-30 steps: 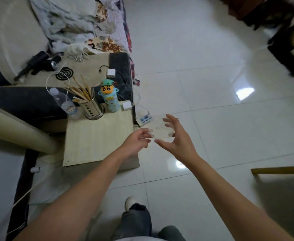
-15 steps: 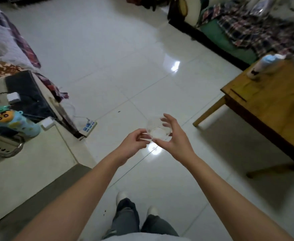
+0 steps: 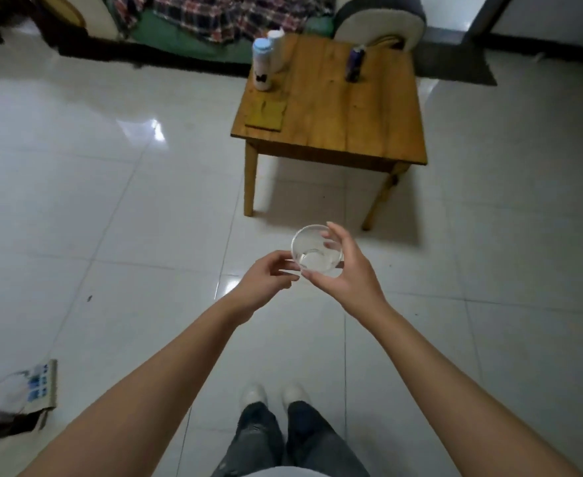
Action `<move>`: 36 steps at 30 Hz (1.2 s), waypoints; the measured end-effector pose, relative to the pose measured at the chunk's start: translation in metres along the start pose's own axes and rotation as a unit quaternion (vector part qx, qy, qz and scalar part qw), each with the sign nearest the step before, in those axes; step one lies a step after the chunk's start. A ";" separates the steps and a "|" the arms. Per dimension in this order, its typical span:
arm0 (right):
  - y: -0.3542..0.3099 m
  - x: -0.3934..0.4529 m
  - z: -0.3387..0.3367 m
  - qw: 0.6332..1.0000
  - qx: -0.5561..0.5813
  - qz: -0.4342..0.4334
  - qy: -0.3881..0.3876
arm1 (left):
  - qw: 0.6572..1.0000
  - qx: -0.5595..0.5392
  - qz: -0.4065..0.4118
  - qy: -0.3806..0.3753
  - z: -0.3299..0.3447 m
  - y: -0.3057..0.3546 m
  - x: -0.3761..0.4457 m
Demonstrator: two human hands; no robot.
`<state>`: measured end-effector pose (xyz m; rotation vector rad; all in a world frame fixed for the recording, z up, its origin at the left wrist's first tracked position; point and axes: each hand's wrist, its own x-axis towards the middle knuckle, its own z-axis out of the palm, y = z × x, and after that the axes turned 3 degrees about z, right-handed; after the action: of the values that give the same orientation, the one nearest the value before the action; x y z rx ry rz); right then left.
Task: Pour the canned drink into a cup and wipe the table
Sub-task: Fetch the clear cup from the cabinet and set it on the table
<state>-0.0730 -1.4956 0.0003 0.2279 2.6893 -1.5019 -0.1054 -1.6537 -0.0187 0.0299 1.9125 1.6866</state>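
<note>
1. The cup (image 3: 316,250) is clear, thin-walled and round, its circular rim facing up; a film of reflection shows at the bottom, and whether it holds any liquid cannot be told.
2. It is held in mid-air over the floor, at about 6 o'clock from the table (image 3: 352,111) and well apart from it.
3. The right hand (image 3: 347,270) curls round the cup, fingers over its far side at 3 o'clock and thumb under its near edge.
4. The left hand (image 3: 266,278) meets the cup at 9 o'clock, fingertips pinched together at its wall.
5. The table is small and square, of warm knotty wooden planks on slim legs.
6. On it, at about 1 o'clock, stands a dark slim can (image 3: 354,65), upright; its top is too blurred to read.
7. At 11 o'clock two pale cylindrical containers (image 3: 266,62) stand just beside each other, one with a light blue cap.
8. A flat yellow cloth (image 3: 266,113) lies at the 9 o'clock edge.
9. The floor (image 3: 94,201) is glossy white tile with grey joints and bright glare patches.
10. Beyond the table, a green sofa (image 3: 187,43) carries a plaid fabric (image 3: 235,15); a rounded padded armrest (image 3: 379,18) stands at 12 o'clock.
11. Dark trousers and white shoes (image 3: 273,395) show at the bottom.
</note>
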 end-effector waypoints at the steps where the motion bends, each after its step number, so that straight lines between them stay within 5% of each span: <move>1: 0.008 -0.005 -0.010 1.000 0.007 0.015 0.022 | 1.000 0.012 0.003 -0.023 0.012 0.004 0.006; 16: 0.109 -0.091 -0.146 0.955 0.061 0.153 0.247 | 0.954 0.122 0.010 -0.274 0.206 0.034 0.060; 36: 0.235 -0.081 -0.335 0.933 0.088 0.176 0.302 | 0.924 0.177 0.015 -0.339 0.427 0.079 0.164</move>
<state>0.0518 -1.0977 -0.0114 1.3001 2.6787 -1.7650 -0.0848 -1.1901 -0.0252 0.6949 1.6332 1.1064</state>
